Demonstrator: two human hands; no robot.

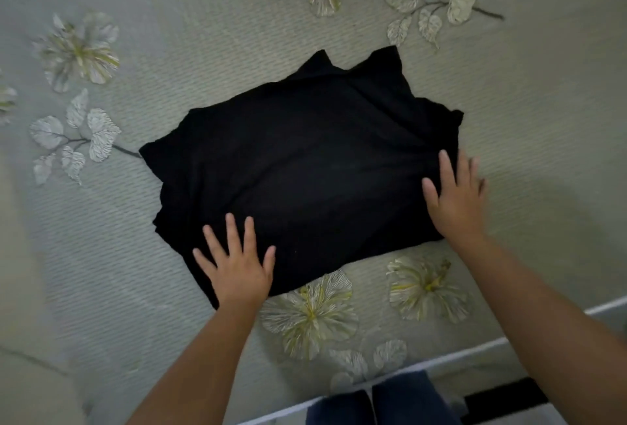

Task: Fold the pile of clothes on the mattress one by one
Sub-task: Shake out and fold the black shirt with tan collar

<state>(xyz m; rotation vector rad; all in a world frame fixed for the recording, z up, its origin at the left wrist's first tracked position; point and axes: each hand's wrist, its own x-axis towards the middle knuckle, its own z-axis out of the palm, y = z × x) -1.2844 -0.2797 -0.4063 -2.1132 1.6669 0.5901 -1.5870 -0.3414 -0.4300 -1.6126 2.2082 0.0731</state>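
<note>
Nearest, the left hand (237, 265) lies flat with fingers spread on the near edge of a folded black garment (305, 166). The right hand (456, 197) presses open-palmed on its right edge. The garment rests on the flower-patterned mattress (169, 34).

Both bare arms reach up from the lower frame; left hand (237, 265) and right hand (454, 197) lie flat, fingers (249, 234) spread.

Garment (305, 166): black cloth, matt, soft, faintly creased. Mattress (169, 34) cover: pale green woven fabric, fine ribbed texture, slight-sheen floral pattern. Trousers (383, 404), bottom edge: dark blue cloth.
</note>
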